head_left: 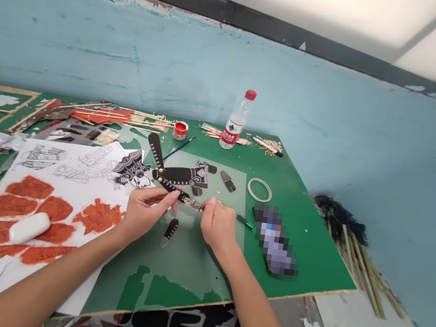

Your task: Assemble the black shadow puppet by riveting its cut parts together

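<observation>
The left hand [147,213] pinches the arm [168,184] of a black jointed puppet [177,175] over the green table [287,182]. The right hand [219,224] grips a small silver metal tool [194,204] at the arm's end.

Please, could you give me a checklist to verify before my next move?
1. Left hand pinching long black strip with white stitch marks: ok.
2. Right hand holding shiny silver metal piece at strip's end: ok.
3. Metal piece aligned exactly: cannot tell, too small.
4. Short black grey-tipped strip joined: not ok, lies loose.
5. Clear plastic red-capped bottle upright: ok.
6. Round jar of red paint covered: not ok, open.
</observation>
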The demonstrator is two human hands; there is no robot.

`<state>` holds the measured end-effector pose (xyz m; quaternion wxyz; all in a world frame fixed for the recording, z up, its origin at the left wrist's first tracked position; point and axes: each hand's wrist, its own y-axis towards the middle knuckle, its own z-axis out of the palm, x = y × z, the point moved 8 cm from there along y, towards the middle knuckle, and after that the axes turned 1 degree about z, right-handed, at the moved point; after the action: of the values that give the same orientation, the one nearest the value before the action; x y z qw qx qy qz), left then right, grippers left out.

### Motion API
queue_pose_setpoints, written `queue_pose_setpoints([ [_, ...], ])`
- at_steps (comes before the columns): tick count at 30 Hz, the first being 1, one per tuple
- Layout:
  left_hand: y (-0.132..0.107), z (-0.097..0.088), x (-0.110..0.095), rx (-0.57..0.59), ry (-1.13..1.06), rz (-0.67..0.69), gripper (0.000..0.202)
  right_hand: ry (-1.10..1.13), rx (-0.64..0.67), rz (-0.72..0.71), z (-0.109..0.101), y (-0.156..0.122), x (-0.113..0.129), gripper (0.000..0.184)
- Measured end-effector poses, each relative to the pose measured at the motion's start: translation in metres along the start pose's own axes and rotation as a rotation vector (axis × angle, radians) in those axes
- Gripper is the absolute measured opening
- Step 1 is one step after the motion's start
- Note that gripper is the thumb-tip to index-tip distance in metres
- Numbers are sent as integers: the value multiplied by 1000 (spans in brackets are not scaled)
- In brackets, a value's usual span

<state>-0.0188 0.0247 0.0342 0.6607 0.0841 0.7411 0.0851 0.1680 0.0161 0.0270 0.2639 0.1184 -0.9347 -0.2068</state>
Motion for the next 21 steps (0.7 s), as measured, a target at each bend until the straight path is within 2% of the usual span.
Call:
queue_pose_setpoints([
  [14, -1, 0, 2, -6, -8, -13, 33, 16, 10, 3, 0, 1, 2, 56],
  [21, -1, -1, -3, -14, 21, 25, 34, -11, -43, -17, -4, 0, 3, 55],
])
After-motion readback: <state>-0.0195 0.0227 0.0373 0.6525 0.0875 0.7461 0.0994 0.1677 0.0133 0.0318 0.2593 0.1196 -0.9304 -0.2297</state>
